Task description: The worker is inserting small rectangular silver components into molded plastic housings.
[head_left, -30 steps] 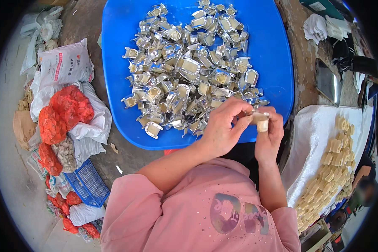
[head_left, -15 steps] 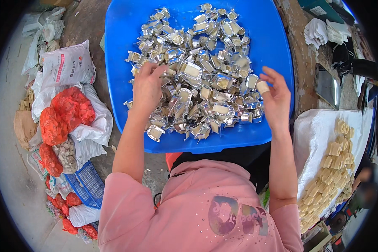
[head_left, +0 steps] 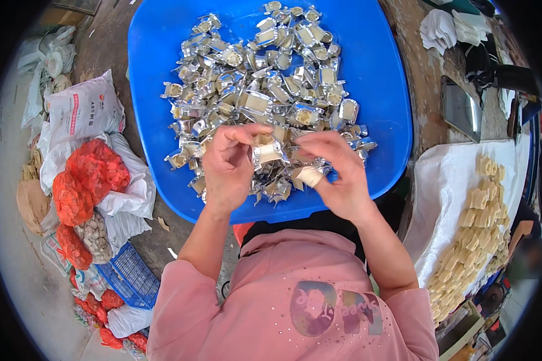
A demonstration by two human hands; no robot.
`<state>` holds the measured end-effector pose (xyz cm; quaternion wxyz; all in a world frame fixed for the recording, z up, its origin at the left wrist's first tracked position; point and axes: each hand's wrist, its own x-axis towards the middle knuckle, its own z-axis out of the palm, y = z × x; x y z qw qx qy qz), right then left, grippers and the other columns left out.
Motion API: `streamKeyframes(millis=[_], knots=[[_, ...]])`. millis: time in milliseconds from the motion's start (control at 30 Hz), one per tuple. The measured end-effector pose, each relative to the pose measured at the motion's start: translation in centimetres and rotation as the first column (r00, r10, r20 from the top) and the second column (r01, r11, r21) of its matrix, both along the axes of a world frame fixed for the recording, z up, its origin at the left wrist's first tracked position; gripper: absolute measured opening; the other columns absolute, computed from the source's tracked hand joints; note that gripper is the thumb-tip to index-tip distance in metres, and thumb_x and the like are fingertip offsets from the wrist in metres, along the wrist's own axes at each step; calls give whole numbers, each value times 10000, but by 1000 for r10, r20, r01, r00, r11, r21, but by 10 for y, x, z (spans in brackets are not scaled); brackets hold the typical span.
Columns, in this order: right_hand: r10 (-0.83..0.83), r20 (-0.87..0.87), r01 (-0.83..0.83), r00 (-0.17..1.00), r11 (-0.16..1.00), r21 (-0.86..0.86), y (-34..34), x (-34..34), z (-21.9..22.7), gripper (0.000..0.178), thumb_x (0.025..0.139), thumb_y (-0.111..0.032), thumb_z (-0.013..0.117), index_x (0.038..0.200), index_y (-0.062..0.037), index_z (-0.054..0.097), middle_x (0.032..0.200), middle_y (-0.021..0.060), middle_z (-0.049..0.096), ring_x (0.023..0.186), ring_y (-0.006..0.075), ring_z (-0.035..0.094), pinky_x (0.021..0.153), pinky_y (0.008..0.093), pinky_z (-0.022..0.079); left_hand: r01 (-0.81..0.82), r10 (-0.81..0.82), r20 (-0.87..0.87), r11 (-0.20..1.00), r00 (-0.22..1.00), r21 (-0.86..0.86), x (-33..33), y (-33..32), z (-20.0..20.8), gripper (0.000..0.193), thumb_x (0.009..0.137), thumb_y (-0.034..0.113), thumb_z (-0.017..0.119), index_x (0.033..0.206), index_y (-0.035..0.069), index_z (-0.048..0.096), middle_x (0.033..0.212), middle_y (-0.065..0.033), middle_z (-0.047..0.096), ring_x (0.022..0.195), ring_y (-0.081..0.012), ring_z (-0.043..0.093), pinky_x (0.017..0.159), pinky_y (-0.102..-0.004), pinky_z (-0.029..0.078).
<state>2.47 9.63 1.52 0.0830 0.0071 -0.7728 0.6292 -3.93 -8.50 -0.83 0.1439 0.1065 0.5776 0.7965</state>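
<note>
Over the near part of a blue plastic tub (head_left: 384, 138), my left hand (head_left: 230, 167) grips a small cream plastic piece (head_left: 267, 153) edged with shiny silver foil. Its thumb and forefinger are closed on the piece's left side. My right hand (head_left: 338, 172) is curled in from the right, fingertips and thumb at the foil on the piece's right side. A pale wrap (head_left: 310, 175) covers the right thumb. Beneath and beyond both hands lies a heap of similar foil-edged pieces (head_left: 256, 102). My fingers hide part of the heap.
At right, many bare cream pieces (head_left: 467, 231) lie on a white woven sack (head_left: 436, 180), with a dark-screened device (head_left: 462, 108) beyond. On the left are a white printed sack (head_left: 85, 111), red mesh bags (head_left: 96, 171) and a blue basket (head_left: 129, 274).
Both hands have come together over the near middle of the tub, and a foil-edged piece is now lifted between them. The whole view has shifted slightly.
</note>
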Motion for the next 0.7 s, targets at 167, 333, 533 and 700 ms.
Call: streamKeyframes(millis=[167, 333, 533, 700], knots=[[26, -157, -25, 987, 1000, 8, -5, 2, 0, 397, 740, 63, 703, 1108, -69, 632, 1111, 113, 585, 936, 245, 615, 775, 330, 531, 48, -48, 10, 997, 999, 63, 10, 12, 2, 260, 823, -33, 666, 968, 71, 477, 1106, -171, 623, 1008, -201, 611, 884, -337, 492], [9, -191, -10, 981, 1000, -6, -7, 4, -5, 365, 748, 85, 679, 1077, -66, 633, 1094, 121, 582, 939, 265, 606, 771, 334, 523, 65, -69, 35, 994, 997, 85, 16, 19, 3, 269, 820, -48, 657, 1000, 58, 488, 1128, -173, 614, 1017, -213, 609, 910, -356, 482], [-33, -223, 60, 974, 992, 115, -5, 6, -8, 299, 750, 99, 664, 1005, -51, 617, 1095, 142, 577, 916, 298, 593, 729, 342, 515, -115, -30, -443, 948, 896, -297, 21, 18, 12, 213, 804, -21, 671, 1003, 19, 605, 1069, -145, 633, 975, -237, 625, 821, -311, 503], [-29, -288, 63, 957, 992, 108, -7, 5, -5, 288, 735, 114, 653, 966, -42, 581, 1039, 161, 603, 828, 285, 584, 655, 346, 493, -209, 42, -482, 931, 875, -299, 29, 22, 12, 116, 796, -31, 669, 892, 30, 647, 988, -138, 657, 808, -226, 652, 678, -293, 521]])
